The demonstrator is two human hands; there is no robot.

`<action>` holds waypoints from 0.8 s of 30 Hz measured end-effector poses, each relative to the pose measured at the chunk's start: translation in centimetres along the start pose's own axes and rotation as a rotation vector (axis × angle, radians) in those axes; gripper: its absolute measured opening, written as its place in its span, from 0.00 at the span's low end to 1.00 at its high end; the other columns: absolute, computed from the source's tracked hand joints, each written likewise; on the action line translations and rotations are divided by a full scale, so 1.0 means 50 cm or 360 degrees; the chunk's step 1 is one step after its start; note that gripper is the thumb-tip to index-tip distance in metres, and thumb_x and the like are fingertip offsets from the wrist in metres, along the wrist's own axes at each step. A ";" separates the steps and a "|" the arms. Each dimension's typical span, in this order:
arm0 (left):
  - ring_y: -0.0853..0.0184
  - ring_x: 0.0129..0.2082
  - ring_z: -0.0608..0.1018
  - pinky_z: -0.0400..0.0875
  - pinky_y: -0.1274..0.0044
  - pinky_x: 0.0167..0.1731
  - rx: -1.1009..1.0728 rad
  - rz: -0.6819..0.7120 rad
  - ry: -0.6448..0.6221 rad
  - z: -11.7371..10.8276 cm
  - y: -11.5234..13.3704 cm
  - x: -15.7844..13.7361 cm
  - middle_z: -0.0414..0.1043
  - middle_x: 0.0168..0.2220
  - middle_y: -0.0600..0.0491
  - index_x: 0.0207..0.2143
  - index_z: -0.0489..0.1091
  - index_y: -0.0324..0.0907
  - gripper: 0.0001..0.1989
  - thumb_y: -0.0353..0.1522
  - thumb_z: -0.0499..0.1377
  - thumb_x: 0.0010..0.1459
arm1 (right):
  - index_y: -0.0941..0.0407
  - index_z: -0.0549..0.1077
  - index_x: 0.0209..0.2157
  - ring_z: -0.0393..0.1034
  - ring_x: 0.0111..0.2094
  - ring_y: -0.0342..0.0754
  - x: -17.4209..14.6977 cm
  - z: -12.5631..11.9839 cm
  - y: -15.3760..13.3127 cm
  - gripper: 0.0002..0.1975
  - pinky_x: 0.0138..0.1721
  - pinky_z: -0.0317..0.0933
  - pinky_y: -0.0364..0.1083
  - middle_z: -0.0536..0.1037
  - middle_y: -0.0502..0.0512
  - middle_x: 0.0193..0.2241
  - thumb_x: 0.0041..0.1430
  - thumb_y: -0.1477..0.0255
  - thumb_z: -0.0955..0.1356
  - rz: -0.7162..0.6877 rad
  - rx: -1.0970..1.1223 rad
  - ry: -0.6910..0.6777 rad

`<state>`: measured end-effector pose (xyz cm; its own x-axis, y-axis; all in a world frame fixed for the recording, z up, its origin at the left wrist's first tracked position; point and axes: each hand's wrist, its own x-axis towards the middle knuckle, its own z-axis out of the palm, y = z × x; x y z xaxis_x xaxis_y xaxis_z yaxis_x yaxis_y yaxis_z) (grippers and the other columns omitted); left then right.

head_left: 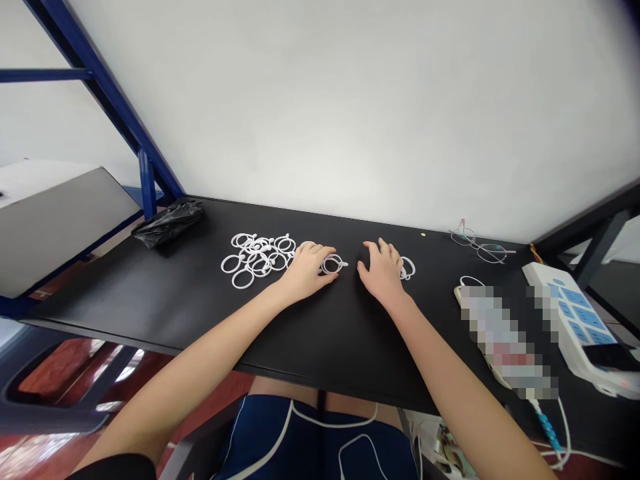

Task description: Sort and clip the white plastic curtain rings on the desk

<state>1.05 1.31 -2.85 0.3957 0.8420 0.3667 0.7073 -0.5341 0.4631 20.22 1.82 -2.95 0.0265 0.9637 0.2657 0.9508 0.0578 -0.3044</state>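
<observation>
Several white curtain rings (259, 259), each with a small eyelet, lie in a loose pile on the black table (320, 327). My left hand (307, 270) rests at the right side of this pile, palm down. Its thumb and fingers are spread around a few rings (332, 264), partly hidden under the hand; I see no firm grip on them. A short way to the right, my right hand (383, 270) is low over the table with its fingers apart and nothing visible in them. Just beyond its outer side lie white rings (407, 268), partly covered by the hand.
A black plastic bag (169, 223) lies at the back left. Eyeglasses (477, 244) rest at the back right. A blurred-out phone (505, 343) with a cable and a white power strip (580, 327) occupy the right end. Blue metal framing (117, 100) rises on the left.
</observation>
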 end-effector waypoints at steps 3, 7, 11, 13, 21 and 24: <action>0.55 0.50 0.69 0.61 0.62 0.55 0.0047 -0.0030 -0.0049 0.001 -0.001 -0.001 0.74 0.47 0.48 0.50 0.68 0.41 0.21 0.35 0.63 0.54 | 0.59 0.65 0.57 0.49 0.64 0.69 0.001 -0.002 0.004 0.22 0.57 0.48 0.63 0.56 0.71 0.64 0.61 0.73 0.63 0.0053 -0.0156 -0.0111; 0.56 0.50 0.70 0.59 0.61 0.56 0.0081 -0.0030 -0.0090 -0.001 -0.001 -0.001 0.74 0.46 0.49 0.48 0.69 0.42 0.18 0.36 0.62 0.55 | 0.58 0.65 0.57 0.47 0.64 0.70 0.003 -0.013 0.003 0.23 0.57 0.47 0.64 0.55 0.71 0.65 0.60 0.72 0.64 0.0027 -0.0224 -0.0057; 0.56 0.50 0.71 0.58 0.61 0.57 0.0109 -0.0047 -0.0131 -0.005 0.000 -0.001 0.74 0.45 0.49 0.46 0.70 0.42 0.16 0.38 0.62 0.56 | 0.60 0.65 0.58 0.46 0.64 0.73 0.004 -0.019 0.005 0.24 0.57 0.46 0.65 0.53 0.74 0.65 0.60 0.71 0.65 0.0054 -0.0310 -0.0065; 0.56 0.50 0.71 0.57 0.60 0.58 0.0126 -0.0063 -0.0158 -0.007 0.002 -0.002 0.74 0.45 0.49 0.46 0.70 0.42 0.16 0.38 0.61 0.56 | 0.61 0.65 0.57 0.49 0.63 0.73 0.003 -0.019 0.005 0.22 0.55 0.49 0.65 0.53 0.75 0.65 0.62 0.71 0.63 0.0081 -0.0322 -0.0135; 0.55 0.53 0.69 0.44 0.51 0.62 0.0202 -0.0147 -0.0156 -0.008 0.005 -0.004 0.73 0.46 0.48 0.46 0.70 0.43 0.16 0.39 0.61 0.56 | 0.60 0.68 0.55 0.59 0.58 0.68 0.001 -0.013 0.001 0.21 0.53 0.57 0.61 0.58 0.74 0.63 0.61 0.78 0.61 -0.0037 -0.0158 -0.0197; 0.55 0.53 0.69 0.45 0.51 0.62 0.0223 -0.0149 -0.0146 -0.007 0.003 -0.003 0.73 0.46 0.48 0.45 0.71 0.43 0.15 0.39 0.61 0.56 | 0.59 0.71 0.52 0.62 0.57 0.64 0.005 -0.006 0.006 0.23 0.54 0.59 0.59 0.62 0.71 0.60 0.55 0.84 0.61 -0.0096 -0.0003 -0.0128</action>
<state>0.88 1.07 -2.55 0.3717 0.8942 0.2493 0.8155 -0.4428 0.3726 20.61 2.00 -2.72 -0.0553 0.9763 0.2093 0.9505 0.1157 -0.2884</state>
